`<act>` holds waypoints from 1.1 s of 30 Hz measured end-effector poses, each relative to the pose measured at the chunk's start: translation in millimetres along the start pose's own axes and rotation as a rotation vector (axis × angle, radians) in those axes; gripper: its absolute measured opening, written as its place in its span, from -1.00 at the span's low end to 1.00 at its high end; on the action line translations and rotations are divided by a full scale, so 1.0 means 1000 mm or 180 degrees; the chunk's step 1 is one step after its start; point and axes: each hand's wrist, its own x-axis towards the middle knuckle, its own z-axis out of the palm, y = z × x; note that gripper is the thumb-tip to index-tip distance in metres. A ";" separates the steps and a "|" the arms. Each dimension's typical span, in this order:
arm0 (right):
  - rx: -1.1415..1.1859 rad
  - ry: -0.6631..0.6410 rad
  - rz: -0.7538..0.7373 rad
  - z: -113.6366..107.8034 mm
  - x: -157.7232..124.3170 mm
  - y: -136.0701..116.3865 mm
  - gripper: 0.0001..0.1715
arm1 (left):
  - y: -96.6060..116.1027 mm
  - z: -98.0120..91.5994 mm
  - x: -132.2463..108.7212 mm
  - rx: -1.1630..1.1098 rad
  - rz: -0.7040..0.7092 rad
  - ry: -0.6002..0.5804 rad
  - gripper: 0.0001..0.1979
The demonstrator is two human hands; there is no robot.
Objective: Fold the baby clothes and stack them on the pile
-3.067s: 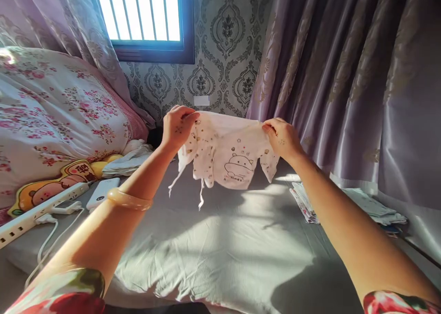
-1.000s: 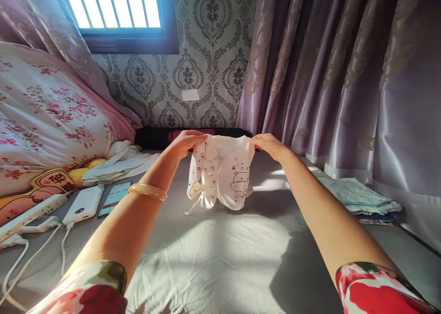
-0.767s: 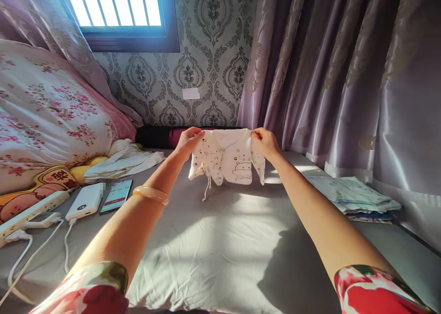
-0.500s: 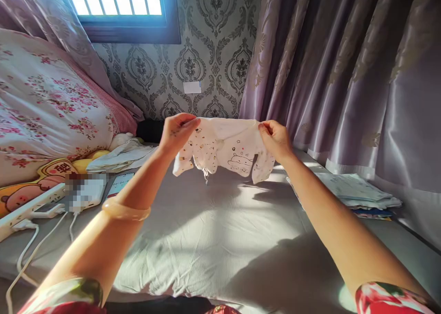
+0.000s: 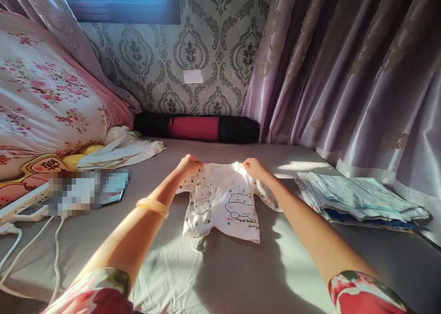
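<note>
A small white baby shirt (image 5: 223, 201) with little printed figures and a cartoon animal lies spread flat on the grey bedsheet (image 5: 241, 277). My left hand (image 5: 189, 164) pinches its left shoulder and my right hand (image 5: 253, 167) pinches its right shoulder, both closed on the cloth at the shirt's far edge. A pale bangle sits on my left wrist. Thin ties trail from the shirt's near hem.
A stack of folded clothes (image 5: 354, 197) lies at the right beside the purple curtain (image 5: 344, 75). A black and red bolster (image 5: 196, 126) lies along the wall. At the left are a floral quilt (image 5: 44, 98), a crumpled white cloth (image 5: 120, 151), a power strip with cables and blurred devices (image 5: 86, 192).
The shirt was held up in the air between both hands; now it has been lowered and lies flat on the sheet, hands still on its shoulders.
</note>
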 end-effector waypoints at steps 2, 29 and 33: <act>-0.0216 -0.0070 0.0041 0.021 -0.002 0.007 -0.77 | -0.018 0.019 0.001 0.0333 -0.0025 0.0071 -0.87; -0.1112 -0.0479 -0.0330 0.048 0.101 0.047 -0.61 | -0.056 0.058 0.131 0.1620 0.0277 0.0118 -0.67; -0.1211 -0.0443 -0.0370 0.051 0.117 0.050 -0.61 | -0.052 0.061 0.145 0.1691 0.0228 0.0145 -0.67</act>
